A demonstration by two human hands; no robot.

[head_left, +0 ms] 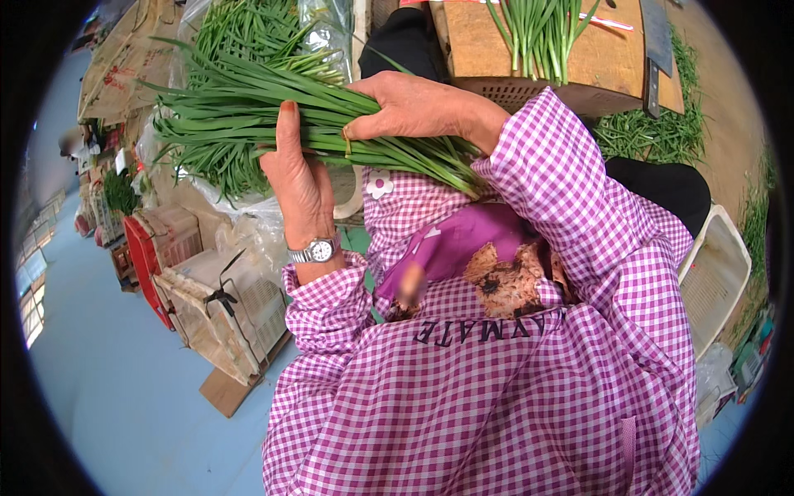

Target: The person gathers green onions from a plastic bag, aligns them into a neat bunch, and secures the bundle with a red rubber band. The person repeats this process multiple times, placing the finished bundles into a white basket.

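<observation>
A bundle of green garlic chives lies across both my hands, leaves to the left, pale stem ends to the right. My left hand, with a watch at the wrist, supports it from below, thumb up in front of the leaves. My right hand grips the bundle from above near its middle, its thumb beside a thin yellowish tie. More chives lie in clear plastic behind the bundle. At the upper right, loose stems rest on a wooden board, with a broad metal blade at its edge.
Chives and trimmings cover the floor beyond the board. A white plastic basket stands at the right. To the left are a worn white crate with a dark tie, a red basket and a large sack.
</observation>
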